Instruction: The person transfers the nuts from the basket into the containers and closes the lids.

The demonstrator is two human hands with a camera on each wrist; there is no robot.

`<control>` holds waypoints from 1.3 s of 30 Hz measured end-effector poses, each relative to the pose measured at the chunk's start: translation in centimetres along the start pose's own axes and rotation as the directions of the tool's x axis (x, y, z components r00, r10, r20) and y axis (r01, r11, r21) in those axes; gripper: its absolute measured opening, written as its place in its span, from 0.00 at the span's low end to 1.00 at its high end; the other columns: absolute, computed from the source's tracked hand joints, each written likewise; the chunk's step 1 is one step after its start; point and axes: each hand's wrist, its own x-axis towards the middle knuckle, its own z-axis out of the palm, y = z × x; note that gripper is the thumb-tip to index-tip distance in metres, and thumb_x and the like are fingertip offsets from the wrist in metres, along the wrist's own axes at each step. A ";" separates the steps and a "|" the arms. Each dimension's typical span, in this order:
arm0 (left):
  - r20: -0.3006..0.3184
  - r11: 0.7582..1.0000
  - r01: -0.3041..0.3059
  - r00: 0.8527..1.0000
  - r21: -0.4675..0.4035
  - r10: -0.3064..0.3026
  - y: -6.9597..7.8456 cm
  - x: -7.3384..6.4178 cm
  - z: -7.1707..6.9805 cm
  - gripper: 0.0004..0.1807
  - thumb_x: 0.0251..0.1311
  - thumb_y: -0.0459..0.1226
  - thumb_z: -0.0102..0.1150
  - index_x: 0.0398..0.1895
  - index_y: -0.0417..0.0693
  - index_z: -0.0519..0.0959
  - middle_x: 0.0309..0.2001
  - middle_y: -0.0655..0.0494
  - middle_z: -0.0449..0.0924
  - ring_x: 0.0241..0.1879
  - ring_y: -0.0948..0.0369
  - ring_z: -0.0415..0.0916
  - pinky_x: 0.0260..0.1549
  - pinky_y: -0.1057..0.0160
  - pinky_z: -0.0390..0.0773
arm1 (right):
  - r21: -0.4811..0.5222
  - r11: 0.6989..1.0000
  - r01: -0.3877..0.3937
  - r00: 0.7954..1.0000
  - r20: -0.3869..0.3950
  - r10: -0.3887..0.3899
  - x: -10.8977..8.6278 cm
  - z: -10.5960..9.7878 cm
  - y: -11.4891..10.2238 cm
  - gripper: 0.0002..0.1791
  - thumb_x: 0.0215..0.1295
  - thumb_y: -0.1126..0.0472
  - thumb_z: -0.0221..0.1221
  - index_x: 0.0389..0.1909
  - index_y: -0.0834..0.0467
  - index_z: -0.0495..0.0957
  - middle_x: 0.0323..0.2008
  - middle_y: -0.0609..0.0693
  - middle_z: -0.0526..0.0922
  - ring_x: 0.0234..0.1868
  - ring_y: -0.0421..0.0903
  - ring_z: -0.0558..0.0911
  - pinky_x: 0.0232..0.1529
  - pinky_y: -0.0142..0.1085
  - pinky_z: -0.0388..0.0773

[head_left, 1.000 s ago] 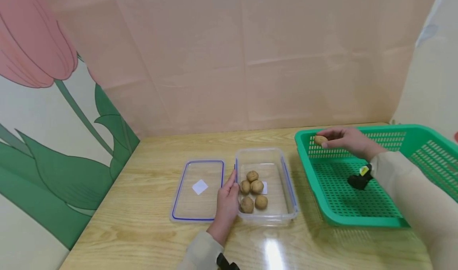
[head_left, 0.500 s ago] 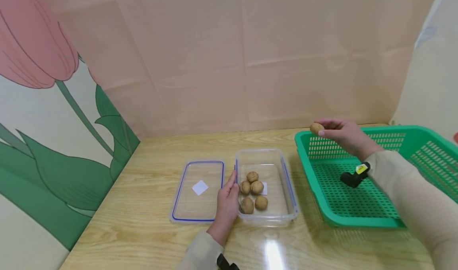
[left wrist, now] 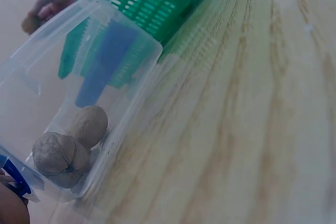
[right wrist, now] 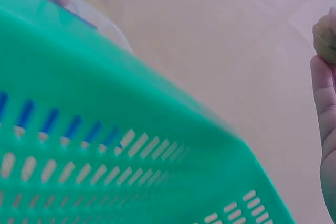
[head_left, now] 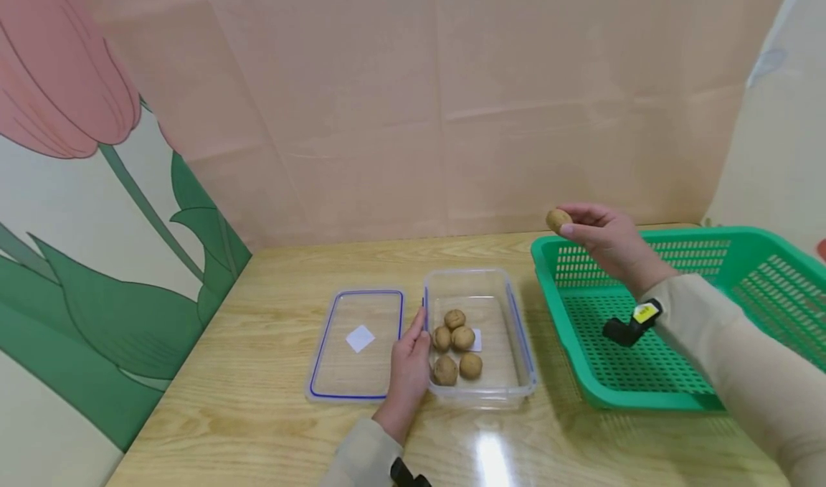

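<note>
My right hand [head_left: 609, 243] pinches a walnut [head_left: 558, 220] between thumb and fingertips, above the left rim of the green basket [head_left: 564, 329]. In the right wrist view, part of that walnut [right wrist: 325, 39] shows at the right edge. My left hand [head_left: 411, 365] lies with extended fingers along the left wall of a clear plastic box [head_left: 497, 279]. Several walnuts [head_left: 462, 338] sit in the box's left half, around a white paper square [head_left: 477, 340]. Two walnuts [left wrist: 62, 160] show through the box wall in the left wrist view.
Left of the box, a clear lid [head_left: 358, 379] with a blue seal lies flat on the wooden table [head_left: 258, 401], a white square [head_left: 360, 338] on it. Pink sheeting [head_left: 387, 114] covers the wall behind. The basket's raised rim stands right of the box.
My right hand has risen and moved left with the walnut, from inside the basket to above its rim. The left hand and the box have stayed in place.
</note>
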 end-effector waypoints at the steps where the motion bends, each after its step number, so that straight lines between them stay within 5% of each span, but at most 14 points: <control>1: 0.001 1.000 -0.001 1.000 -0.001 0.001 0.0 0.0 0.0 0.24 0.67 0.30 0.39 0.67 0.42 0.60 0.67 0.40 0.55 0.09 0.69 0.53 0.24 0.63 0.74 | 0.007 1.000 0.005 1.000 0.007 -0.005 0.0 0.3 0.0 0.20 0.61 0.80 0.47 0.45 0.60 0.81 0.40 0.48 0.85 0.41 0.40 0.81 0.43 0.26 0.79; 8: -0.017 1.000 -0.020 1.000 0.008 0.020 -0.8 0.2 0.2 0.24 0.68 0.32 0.41 0.67 0.48 0.62 0.68 0.45 0.56 0.18 0.64 0.60 0.29 0.60 0.76 | 0.002 1.000 0.023 1.000 0.018 -0.023 0.3 2.2 0.2 0.20 0.60 0.80 0.49 0.43 0.59 0.82 0.38 0.48 0.85 0.40 0.40 0.81 0.42 0.26 0.79; 11: -0.022 0.999 -0.036 0.999 0.009 0.036 -1.1 0.3 0.2 0.24 0.67 0.32 0.41 0.67 0.48 0.62 0.68 0.45 0.56 0.26 0.57 0.65 0.44 0.58 0.76 | 0.010 1.000 0.024 0.999 0.029 -0.024 0.6 2.9 0.4 0.20 0.60 0.80 0.49 0.43 0.59 0.82 0.38 0.48 0.85 0.40 0.41 0.81 0.42 0.26 0.80; 14: -0.025 0.999 -0.043 0.999 0.020 0.044 -1.2 0.3 0.3 0.24 0.67 0.32 0.41 0.67 0.48 0.62 0.68 0.45 0.57 0.45 0.49 0.74 0.62 0.55 0.67 | 0.023 0.999 0.023 0.999 0.030 -0.024 0.7 3.6 0.6 0.20 0.60 0.81 0.49 0.43 0.59 0.82 0.38 0.49 0.85 0.40 0.41 0.81 0.42 0.27 0.80; 18: -0.025 0.999 -0.048 0.999 0.018 0.049 -1.3 0.2 0.3 0.24 0.67 0.32 0.41 0.67 0.48 0.62 0.68 0.45 0.56 0.66 0.52 0.57 0.67 0.52 0.55 | 0.007 1.000 -0.016 1.000 -0.012 0.016 0.9 4.6 0.7 0.19 0.60 0.80 0.50 0.40 0.58 0.83 0.37 0.48 0.84 0.39 0.40 0.81 0.41 0.26 0.80; 25: -0.024 0.998 -0.055 0.998 0.011 0.056 -1.4 0.3 0.3 0.24 0.67 0.32 0.41 0.67 0.47 0.61 0.68 0.45 0.56 0.68 0.51 0.51 0.66 0.52 0.52 | -0.115 0.977 -0.180 0.981 -0.090 0.171 1.5 6.5 1.0 0.16 0.60 0.74 0.55 0.36 0.50 0.83 0.35 0.42 0.84 0.38 0.37 0.80 0.42 0.25 0.79; 33: -0.026 0.998 -0.057 0.998 0.013 0.057 -1.4 0.3 0.3 0.24 0.67 0.32 0.40 0.67 0.46 0.61 0.68 0.46 0.57 0.68 0.50 0.53 0.66 0.52 0.54 | -0.120 0.952 -0.283 0.958 -0.088 0.274 1.8 8.9 2.0 0.14 0.60 0.72 0.56 0.33 0.47 0.82 0.34 0.40 0.84 0.38 0.36 0.81 0.45 0.26 0.79; 39: -0.030 0.998 -0.056 0.998 0.016 0.056 -1.4 0.4 0.2 0.24 0.67 0.32 0.41 0.66 0.47 0.62 0.67 0.46 0.58 0.68 0.50 0.53 0.66 0.51 0.53 | -0.251 0.899 -0.359 0.933 -0.079 0.350 1.7 10.8 3.2 0.11 0.60 0.68 0.58 0.39 0.50 0.79 0.34 0.37 0.83 0.40 0.35 0.80 0.46 0.27 0.78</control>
